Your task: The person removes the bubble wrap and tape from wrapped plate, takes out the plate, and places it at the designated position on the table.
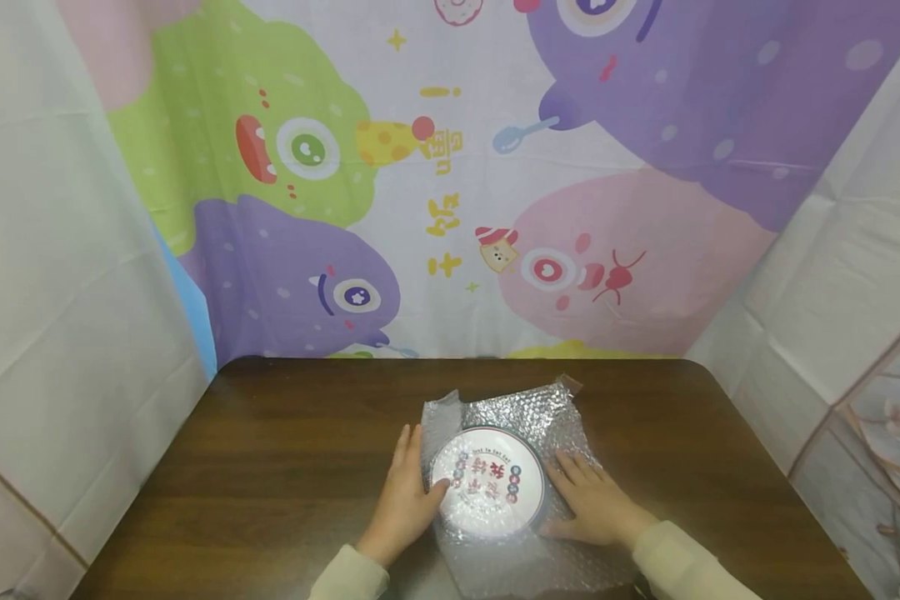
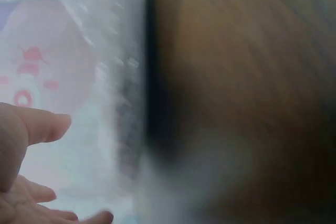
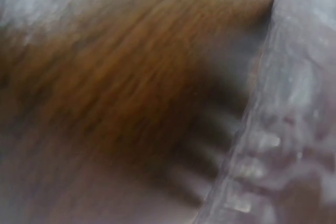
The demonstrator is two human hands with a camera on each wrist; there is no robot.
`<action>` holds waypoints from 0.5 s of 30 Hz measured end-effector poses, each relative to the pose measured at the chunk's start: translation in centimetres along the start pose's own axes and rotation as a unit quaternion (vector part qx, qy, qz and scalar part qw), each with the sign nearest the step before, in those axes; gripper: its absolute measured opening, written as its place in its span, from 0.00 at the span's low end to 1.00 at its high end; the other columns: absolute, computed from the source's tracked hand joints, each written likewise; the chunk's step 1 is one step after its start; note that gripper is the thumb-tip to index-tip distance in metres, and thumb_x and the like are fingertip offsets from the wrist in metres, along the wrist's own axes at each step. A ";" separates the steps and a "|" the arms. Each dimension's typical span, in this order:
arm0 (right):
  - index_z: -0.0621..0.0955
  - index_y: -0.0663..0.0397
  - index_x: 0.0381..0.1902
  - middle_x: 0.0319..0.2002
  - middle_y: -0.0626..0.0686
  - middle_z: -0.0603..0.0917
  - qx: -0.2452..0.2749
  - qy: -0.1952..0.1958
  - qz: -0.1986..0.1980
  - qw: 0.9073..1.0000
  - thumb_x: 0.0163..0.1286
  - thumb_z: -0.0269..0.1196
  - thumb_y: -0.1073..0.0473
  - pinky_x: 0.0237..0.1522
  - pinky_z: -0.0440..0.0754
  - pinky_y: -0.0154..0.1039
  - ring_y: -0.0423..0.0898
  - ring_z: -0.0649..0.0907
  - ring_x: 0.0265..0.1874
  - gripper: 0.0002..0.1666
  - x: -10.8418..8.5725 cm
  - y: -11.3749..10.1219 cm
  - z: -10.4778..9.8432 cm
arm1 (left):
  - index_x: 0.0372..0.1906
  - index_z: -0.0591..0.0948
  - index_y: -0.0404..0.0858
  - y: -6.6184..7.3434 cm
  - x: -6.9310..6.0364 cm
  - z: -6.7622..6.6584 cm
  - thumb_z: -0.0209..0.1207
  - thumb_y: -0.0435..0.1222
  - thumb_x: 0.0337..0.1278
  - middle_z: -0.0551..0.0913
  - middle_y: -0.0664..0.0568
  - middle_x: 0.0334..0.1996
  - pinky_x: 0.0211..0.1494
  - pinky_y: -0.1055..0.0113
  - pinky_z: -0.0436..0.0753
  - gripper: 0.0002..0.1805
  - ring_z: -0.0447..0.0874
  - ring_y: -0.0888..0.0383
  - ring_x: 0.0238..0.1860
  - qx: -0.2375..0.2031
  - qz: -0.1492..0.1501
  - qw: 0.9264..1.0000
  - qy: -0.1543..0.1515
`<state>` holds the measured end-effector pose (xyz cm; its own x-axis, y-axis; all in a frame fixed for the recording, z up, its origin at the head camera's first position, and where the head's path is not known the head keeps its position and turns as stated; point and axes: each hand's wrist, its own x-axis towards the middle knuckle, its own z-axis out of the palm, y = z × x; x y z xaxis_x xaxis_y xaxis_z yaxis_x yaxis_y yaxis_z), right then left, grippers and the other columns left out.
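Head view shows my two hands either side of one round white plate [image 1: 487, 483], which lies between them on crinkled, clear bubble wrap [image 1: 525, 567]. My left hand [image 1: 403, 500] has straight fingers and its thumb apart, the thumb tip at the plate's edge; my right hand [image 1: 596, 500] is spread over the wrap just beside the opposite edge. The plate looks glossy, thinly dark-rimmed, with red and blue print; I cannot tell whether wrap covers its face. Beneath my hands is one wood-grained table [image 1: 285, 467]. Left wrist view adds my parted fingers from the palm side; right wrist view gives a blurred close-up of the wrap's edge.
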<state>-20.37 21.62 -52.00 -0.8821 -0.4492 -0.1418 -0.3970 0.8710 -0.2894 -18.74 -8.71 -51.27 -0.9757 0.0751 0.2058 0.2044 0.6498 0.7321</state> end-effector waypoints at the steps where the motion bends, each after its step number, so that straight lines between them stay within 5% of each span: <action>1: 0.60 0.57 0.75 0.76 0.66 0.54 -0.001 0.001 0.000 1.000 0.52 0.60 0.21 0.71 0.52 0.68 0.69 0.54 0.74 0.64 0.0 0.0 0.0 | 0.76 0.52 0.30 0.5 -0.2 -0.1 0.66 0.37 0.55 0.46 0.31 0.77 0.68 0.35 0.64 0.49 0.55 0.28 0.72 0.006 0.004 1.000 -0.005; 10: 0.62 0.60 0.73 0.75 0.67 0.55 -0.004 0.002 -0.010 1.000 0.52 0.61 0.22 0.70 0.54 0.70 0.71 0.55 0.73 0.64 0.1 0.0 -0.1 | 0.74 0.56 0.29 4.4 -2.4 0.7 0.67 0.49 0.51 0.53 0.31 0.75 0.69 0.35 0.63 0.51 0.53 0.28 0.73 0.064 0.060 0.992 -0.086; 15: 0.62 0.59 0.74 0.75 0.67 0.56 -0.011 0.001 -0.005 1.000 0.53 0.62 0.23 0.71 0.55 0.68 0.70 0.56 0.73 0.63 0.0 -0.3 -0.3 | 0.72 0.60 0.29 5.3 -3.6 1.9 0.62 0.63 0.50 0.58 0.33 0.74 0.69 0.39 0.67 0.55 0.58 0.31 0.72 0.149 0.113 0.973 -0.133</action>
<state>-20.39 21.43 -51.60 -0.8788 -0.4568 -0.1380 -0.4103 0.8709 -0.2704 -14.27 -4.12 -49.32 -0.9027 0.4083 0.1355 0.4224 0.7818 0.4585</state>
